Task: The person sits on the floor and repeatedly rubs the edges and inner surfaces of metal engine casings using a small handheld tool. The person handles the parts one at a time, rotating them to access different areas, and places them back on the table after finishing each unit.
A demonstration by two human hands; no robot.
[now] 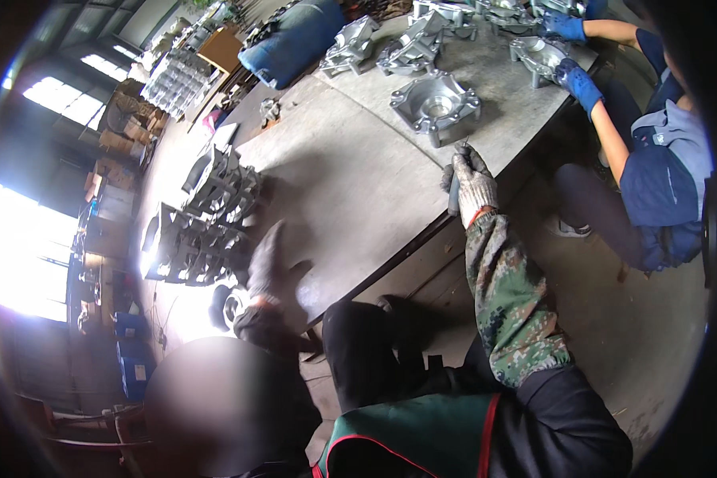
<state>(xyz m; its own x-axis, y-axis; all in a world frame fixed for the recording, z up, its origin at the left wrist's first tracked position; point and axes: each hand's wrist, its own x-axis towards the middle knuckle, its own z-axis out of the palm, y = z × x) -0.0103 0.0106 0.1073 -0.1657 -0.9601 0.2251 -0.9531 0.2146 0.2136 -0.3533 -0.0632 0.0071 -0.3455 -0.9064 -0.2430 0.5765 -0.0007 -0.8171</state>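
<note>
My right hand, in a grey-and-white work glove, is closed around a small hand tool with a dark handle at the table's edge. A thin tip shows above the fingers; the tool's exact kind is unclear. Just beyond it a silvery cast metal housing with a round central recess rests on the table. My left hand, gloved in grey and slightly blurred, is open above the left part of the table, fingers stretched out and thumb apart. A ring-shaped metal part lies beside its wrist, near a stack of dark metal castings.
A metal-topped table spans the middle. At the right, a co-worker's blue-gloved hands touch another casting. More castings line the far side, by a blue padded bundle. Blue bins stand at the left.
</note>
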